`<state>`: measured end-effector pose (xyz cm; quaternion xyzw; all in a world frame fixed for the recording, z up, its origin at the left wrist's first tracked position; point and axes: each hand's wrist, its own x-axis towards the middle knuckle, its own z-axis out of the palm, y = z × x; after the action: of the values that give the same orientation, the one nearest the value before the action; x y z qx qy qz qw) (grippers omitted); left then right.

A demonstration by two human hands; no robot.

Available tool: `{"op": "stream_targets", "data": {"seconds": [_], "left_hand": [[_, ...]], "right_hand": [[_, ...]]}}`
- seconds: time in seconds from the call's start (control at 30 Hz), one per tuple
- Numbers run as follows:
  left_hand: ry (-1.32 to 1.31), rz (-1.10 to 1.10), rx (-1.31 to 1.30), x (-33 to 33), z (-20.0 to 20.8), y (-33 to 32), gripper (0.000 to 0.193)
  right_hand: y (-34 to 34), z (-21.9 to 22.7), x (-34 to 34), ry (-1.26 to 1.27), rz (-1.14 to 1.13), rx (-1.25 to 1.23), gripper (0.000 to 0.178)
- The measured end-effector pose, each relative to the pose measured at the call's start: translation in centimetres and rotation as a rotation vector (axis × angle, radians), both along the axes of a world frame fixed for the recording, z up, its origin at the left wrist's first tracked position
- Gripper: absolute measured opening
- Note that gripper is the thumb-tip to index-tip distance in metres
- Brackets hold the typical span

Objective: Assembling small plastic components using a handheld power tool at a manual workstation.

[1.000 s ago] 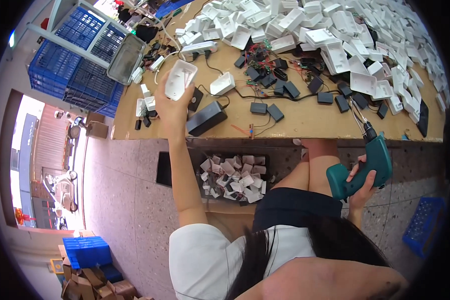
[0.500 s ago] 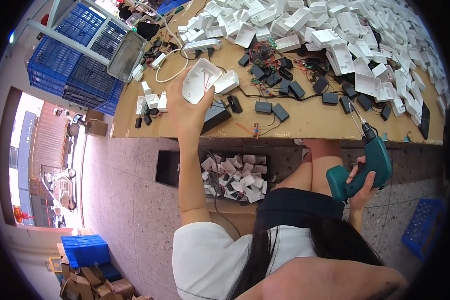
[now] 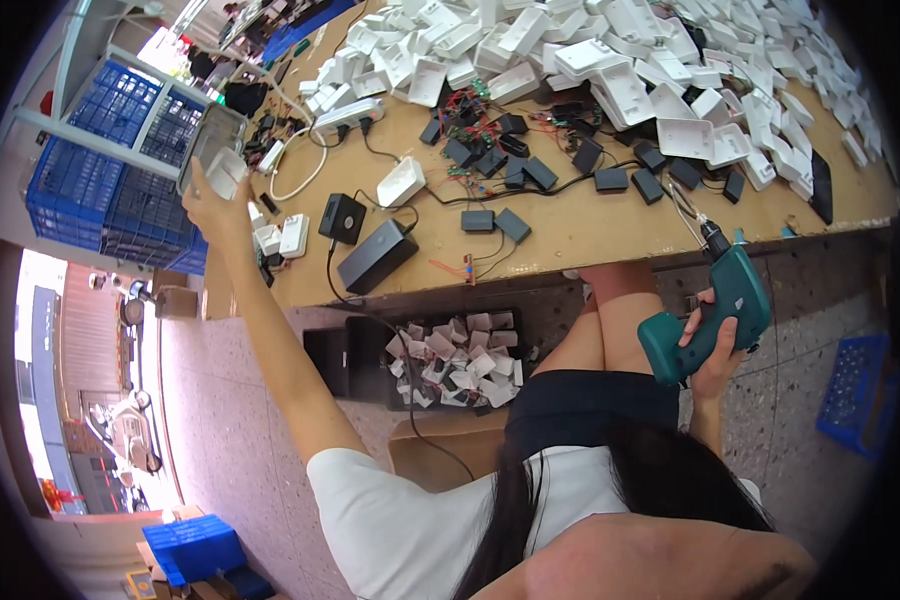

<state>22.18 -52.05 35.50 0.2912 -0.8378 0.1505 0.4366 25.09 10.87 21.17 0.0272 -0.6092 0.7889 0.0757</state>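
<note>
My two hands are well apart. The left hand (image 3: 216,212) is clasped on a white box (image 3: 227,174), plain, hollow and partly covered by fingers, at the table's (image 3: 580,235) left end. In the right hand (image 3: 718,350) I see fingers wrapped around a drill (image 3: 738,290): dark green body, black collar, slim silvery tip leaning over the table's front edge, near small black cases (image 3: 647,186).
</note>
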Motion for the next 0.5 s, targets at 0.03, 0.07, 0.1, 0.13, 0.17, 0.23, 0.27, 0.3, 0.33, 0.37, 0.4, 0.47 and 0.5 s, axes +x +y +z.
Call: {"op": "stream_targets", "data": {"seconds": [0.03,0.07,0.1,0.13,0.17,0.23,0.27,0.3,0.33,0.37,0.4,0.47,0.5], "left_hand": [[-0.033,0.043,-0.156,-1.1,-1.3,-0.5,0.074],[-0.089,-0.032,-0.256,-2.3,-2.0,0.0,0.068],[-0.112,-0.187,-0.069,-3.8,-3.0,0.7,0.064],[-0.138,-0.345,0.123,-5.7,-4.2,2.9,0.061],[-0.267,-0.403,0.201,-7.9,-4.7,6.9,0.057],[-0.573,-0.39,0.374,-11.1,-5.8,13.7,0.053],[-0.746,-0.311,0.47,-12.5,-6.0,15.0,0.052],[-0.743,-0.306,0.468,-13.2,-6.4,14.9,0.052],[-0.907,-0.283,0.406,-14.2,-7.4,15.3,0.058],[-1.07,-0.255,0.34,-14.8,-8.1,15.4,0.064],[-1.208,-0.283,0.342,-14.8,-8.3,14.8,0.078],[-1.258,-0.328,0.49,-15.1,-9.2,13.7,0.082],[-1.303,-0.371,0.639,-14.9,-9.9,12.8,0.086]], "right_hand": [[0.4,0.2,-0.2,-0.009,0.009,0.001,0.048],[0.9,0.4,-0.5,-0.018,0.019,0.001,0.048],[1.3,0.6,-0.7,-0.012,0.006,0.0,0.048],[1.8,0.8,-1.0,-0.018,0.012,0.008,0.048],[2.4,0.8,-1.2,-0.027,0.014,0.017,0.048],[3.2,0.9,-1.3,-0.022,-0.011,0.019,0.047],[3.5,0.9,-1.4,-0.016,-0.01,0.012,0.046],[3.7,1.0,-1.5,-0.013,-0.006,0.009,0.046],[4.2,1.1,-1.8,-0.001,-0.014,0.002,0.047],[4.7,1.0,-2.1,0.011,-0.021,-0.005,0.047],[5.4,0.9,-2.3,0.011,-0.018,-0.003,0.047],[6.3,0.4,-2.9,0.033,-0.023,-0.004,0.05],[6.7,0.2,-3.1,0.033,-0.008,-0.011,0.05]]}}
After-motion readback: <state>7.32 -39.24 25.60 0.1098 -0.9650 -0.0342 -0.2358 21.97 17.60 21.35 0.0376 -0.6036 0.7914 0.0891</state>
